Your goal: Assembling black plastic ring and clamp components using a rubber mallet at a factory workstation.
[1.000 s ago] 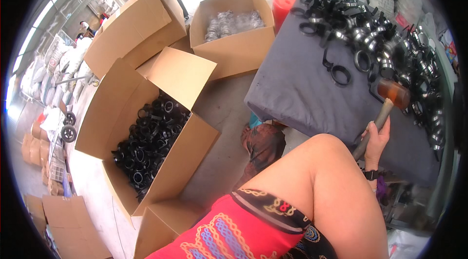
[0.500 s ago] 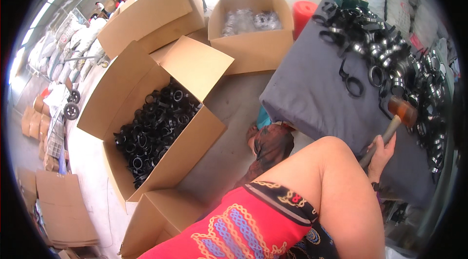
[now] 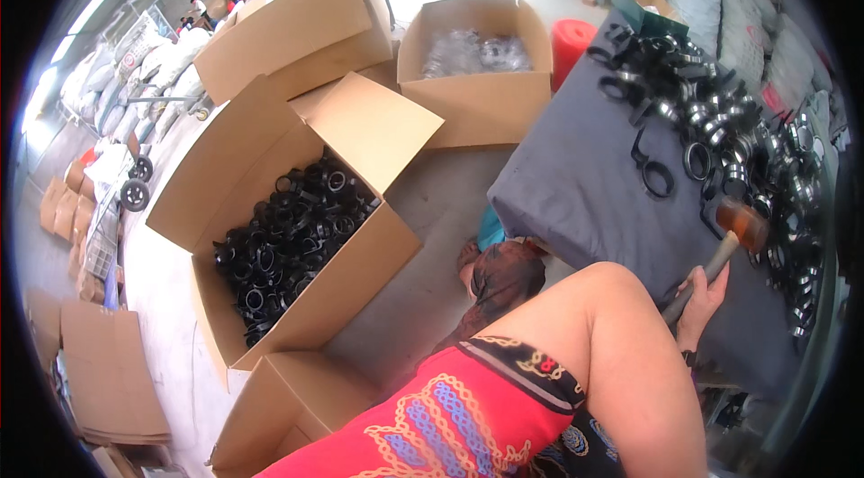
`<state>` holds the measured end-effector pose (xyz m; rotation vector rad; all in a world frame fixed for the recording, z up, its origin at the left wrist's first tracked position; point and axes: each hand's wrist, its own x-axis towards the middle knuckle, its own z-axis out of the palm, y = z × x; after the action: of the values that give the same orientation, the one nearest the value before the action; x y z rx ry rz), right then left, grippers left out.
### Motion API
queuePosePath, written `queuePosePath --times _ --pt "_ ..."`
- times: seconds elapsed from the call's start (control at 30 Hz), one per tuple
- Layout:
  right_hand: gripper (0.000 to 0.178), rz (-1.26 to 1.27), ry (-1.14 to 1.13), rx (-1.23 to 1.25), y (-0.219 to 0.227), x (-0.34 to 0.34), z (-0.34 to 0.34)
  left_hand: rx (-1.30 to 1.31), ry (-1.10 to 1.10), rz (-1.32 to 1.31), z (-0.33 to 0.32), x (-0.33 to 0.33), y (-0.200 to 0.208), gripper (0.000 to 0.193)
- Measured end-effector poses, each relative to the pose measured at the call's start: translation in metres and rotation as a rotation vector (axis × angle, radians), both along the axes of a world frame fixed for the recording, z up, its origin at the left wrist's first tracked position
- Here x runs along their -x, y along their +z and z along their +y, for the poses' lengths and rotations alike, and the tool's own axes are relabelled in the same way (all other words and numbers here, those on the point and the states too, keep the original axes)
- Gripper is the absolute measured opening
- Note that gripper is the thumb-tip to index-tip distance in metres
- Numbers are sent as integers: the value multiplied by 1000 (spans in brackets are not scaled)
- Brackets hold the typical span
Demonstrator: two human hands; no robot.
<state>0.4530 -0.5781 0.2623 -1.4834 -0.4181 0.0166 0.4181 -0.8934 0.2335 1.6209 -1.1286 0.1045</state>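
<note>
My right hand (image 3: 702,300) is closed round the wooden handle of a mallet (image 3: 742,226) with an amber head. The mallet is over the right part of a grey-cloth-covered table (image 3: 576,172). Beside its head lie many black rings (image 3: 697,159), several with shiny metal bands. A black ring with a hooked arm (image 3: 657,178) lies apart on the cloth, left of the pile. A dark band circles my right wrist; the forearm below is mostly hidden behind a bent bare limb (image 3: 621,343) coming out of a red patterned garment (image 3: 432,424). My left hand is out of view.
An open cardboard box (image 3: 360,289) full of black rings stands on the floor at left. Behind it are a box (image 3: 477,109) holding clear plastic-wrapped items and a larger box (image 3: 297,32). A red roll (image 3: 571,46) stands by the table; sacks (image 3: 697,5) are stacked behind.
The view has shifted slightly, so the whole scene sits a little lower in the picture. My right hand keeps its grip on the mallet, over nearly the same spot of the table.
</note>
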Motion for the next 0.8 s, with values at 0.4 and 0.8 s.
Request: queuePosePath --times 0.4,0.8 --pt "60 25 -20 -5 -8 -7 -7 -196 100 -77 147 -15 -4 23" --pt "63 60 -41 -16 -12 -11 -10 -315 154 -169 255 8 49 22"
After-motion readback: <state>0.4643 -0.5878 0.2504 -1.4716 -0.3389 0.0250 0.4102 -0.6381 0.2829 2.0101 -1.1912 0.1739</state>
